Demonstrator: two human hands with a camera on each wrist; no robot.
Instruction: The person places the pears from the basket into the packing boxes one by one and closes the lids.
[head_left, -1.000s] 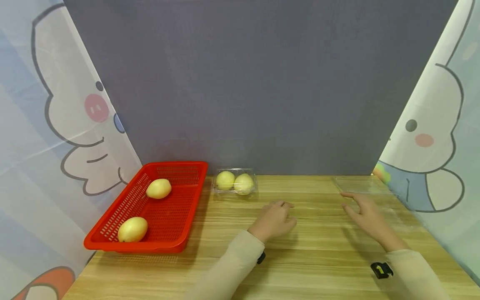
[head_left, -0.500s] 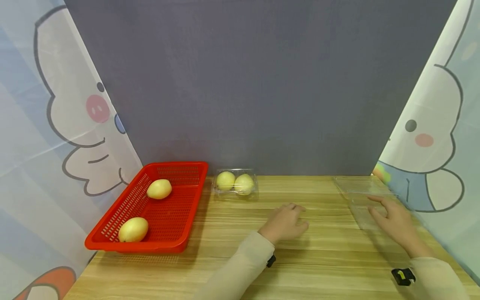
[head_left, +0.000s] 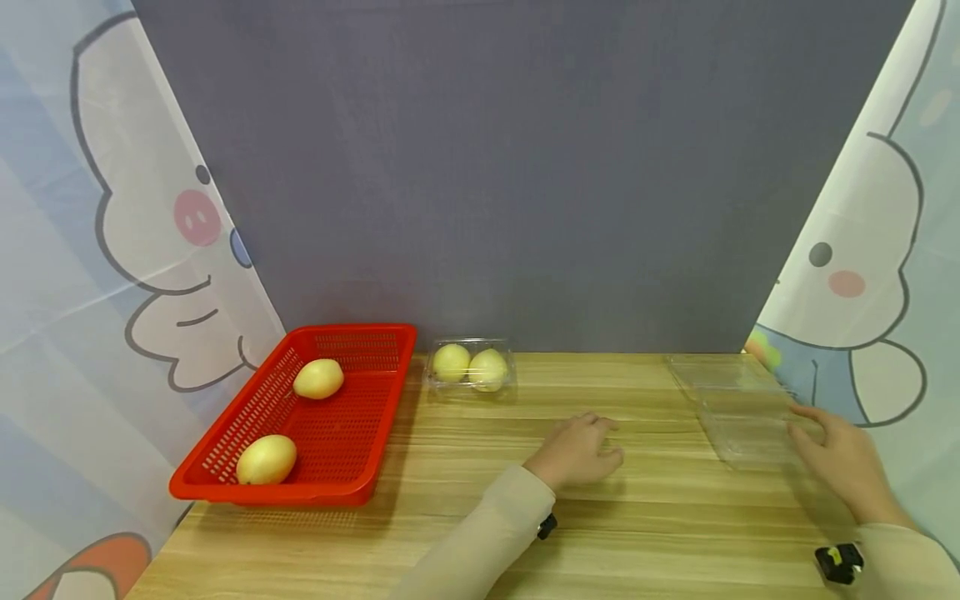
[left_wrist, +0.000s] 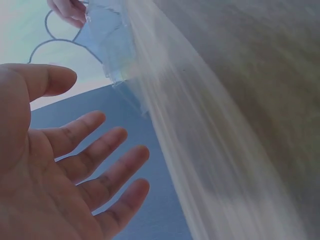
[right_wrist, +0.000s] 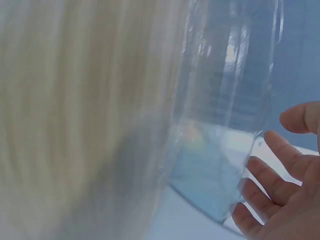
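An empty clear plastic box lies on the wooden table at the right. My right hand is at the box's right edge with straight fingers; I cannot tell if it touches. The right wrist view shows those fingers spread beside the clear box. My left hand rests on the table's middle, relaxed and holding nothing. In the left wrist view its fingers are spread, with the clear box far off.
A red mesh basket at the left holds two yellow pears. A shut clear box with two pears sits by the grey back wall. Printed curtains hang close on both sides.
My right hand has moved right, from over the clear box to its right edge. My left hand has drifted a little to the right on the table.
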